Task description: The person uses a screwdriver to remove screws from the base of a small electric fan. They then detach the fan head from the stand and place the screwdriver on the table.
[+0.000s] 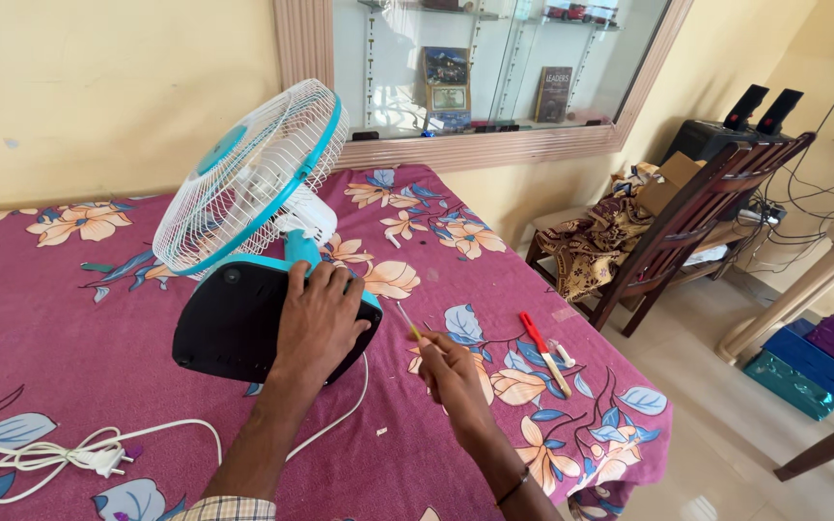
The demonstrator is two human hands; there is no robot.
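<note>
A white and turquoise table fan (248, 174) lies tipped on a bed with a magenta flowered sheet (41, 328), its black base underside (229, 323) facing me. My left hand (319, 318) presses flat on that base. My right hand (451, 371) holds a thin yellow-handled screwdriver (409, 323), its tip pointing toward the base's right edge. The fan's white cord and plug (98, 458) trail across the sheet at lower left.
A red-handled tool (542, 349) and a small white part (565, 355) lie on the sheet to the right. Beyond the bed edge stand a wooden chair (687, 217) with cloth, a plastic table (822, 280), coloured boxes (813, 362) and a glass wall cabinet (494, 68).
</note>
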